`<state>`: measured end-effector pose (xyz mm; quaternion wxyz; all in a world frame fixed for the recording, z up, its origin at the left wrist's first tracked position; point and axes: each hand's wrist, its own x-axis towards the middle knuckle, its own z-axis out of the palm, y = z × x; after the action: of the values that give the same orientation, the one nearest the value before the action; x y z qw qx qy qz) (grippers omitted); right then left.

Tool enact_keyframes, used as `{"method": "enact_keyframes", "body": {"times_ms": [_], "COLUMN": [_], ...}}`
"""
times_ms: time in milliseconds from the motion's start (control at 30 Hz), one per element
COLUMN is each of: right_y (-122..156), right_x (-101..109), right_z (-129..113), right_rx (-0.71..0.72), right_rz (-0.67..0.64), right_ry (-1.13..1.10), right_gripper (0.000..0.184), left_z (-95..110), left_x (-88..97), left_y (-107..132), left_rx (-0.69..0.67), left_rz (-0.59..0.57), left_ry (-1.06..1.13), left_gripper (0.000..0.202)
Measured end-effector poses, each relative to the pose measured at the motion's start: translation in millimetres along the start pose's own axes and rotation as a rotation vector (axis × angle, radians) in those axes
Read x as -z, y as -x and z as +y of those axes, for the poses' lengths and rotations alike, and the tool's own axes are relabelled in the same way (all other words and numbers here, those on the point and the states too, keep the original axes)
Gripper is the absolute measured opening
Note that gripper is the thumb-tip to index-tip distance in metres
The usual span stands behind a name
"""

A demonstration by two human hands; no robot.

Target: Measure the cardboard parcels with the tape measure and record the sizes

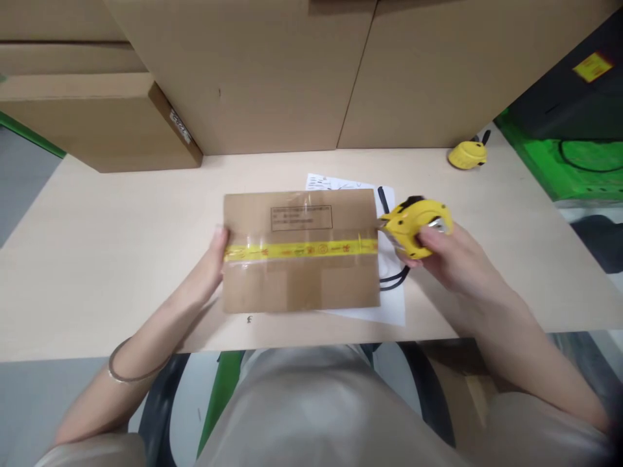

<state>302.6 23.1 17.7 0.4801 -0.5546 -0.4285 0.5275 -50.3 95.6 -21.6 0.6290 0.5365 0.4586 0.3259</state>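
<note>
A flat brown cardboard box (300, 285) lies in the middle of the light wooden table (97, 259). A yellow measuring tape blade (302, 249) stretches across its top from left to right. My left hand (214, 256) presses the blade's end against the box's left edge, fingers closed on it. My right hand (448, 253) grips the yellow tape measure case (413, 224) just off the box's right edge.
A white paper sheet (389, 305) lies under the box, with a black cord (394, 280) on it. A second yellow tape measure (467, 154) sits at the back right. Large cardboard boxes (272, 71) line the back; another box (102, 120) stands at the left. A green bin (574, 162) stands at the right.
</note>
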Motion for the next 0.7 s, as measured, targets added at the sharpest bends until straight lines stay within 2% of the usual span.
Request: {"method": "enact_keyframes", "body": {"times_ms": [100, 167, 233, 300, 333, 400, 500, 600, 700], "right_y": [12.0, 15.8, 15.8, 12.4, 9.6, 1.9, -13.5, -28.1, -37.0], "right_x": [3.1, 7.0, 8.8, 6.1, 2.4, -10.7, -44.5, -85.5, -113.3], "right_z": [-16.1, -31.4, -48.5, -65.8, -73.9, -88.4, -104.6, -112.9, -113.7], "right_rx": [0.097, 0.189, 0.279, 0.347, 0.379, 0.426, 0.482, 0.554, 0.578], "right_rz": [-0.025, -0.004, 0.109, 0.200, 0.200, 0.106, -0.180, -0.469, -0.603], "right_ry": [-0.063, -0.085, -0.051, 0.056, 0.132, 0.307, 0.605, 0.849, 0.949], "right_gripper": [0.037, 0.035, 0.032, 0.028, 0.027, 0.030, 0.042, 0.042, 0.032], "left_z": [14.0, 25.1, 28.9, 21.9, 14.9, -1.9, -22.5, -30.8, -36.2], "left_x": [2.8, 7.1, 9.3, 8.1, 6.6, 3.0, 0.1, 2.8, 11.9], "left_y": [1.4, -0.3, -7.2, -18.0, -23.8, -33.7, -40.2, -38.0, -37.0], "left_rx": [-0.166, -0.362, -0.650, -0.975, -1.094, -1.177, -1.167, -1.055, -0.930], "left_rz": [0.019, -0.040, -0.077, -0.062, -0.059, -0.067, -0.089, -0.110, -0.124], "left_ry": [0.042, -0.018, -0.183, -0.365, -0.426, -0.477, -0.376, -0.347, -0.463], "left_gripper": [0.077, 0.097, 0.103, 0.096, 0.095, 0.104, 0.129, 0.134, 0.132]}}
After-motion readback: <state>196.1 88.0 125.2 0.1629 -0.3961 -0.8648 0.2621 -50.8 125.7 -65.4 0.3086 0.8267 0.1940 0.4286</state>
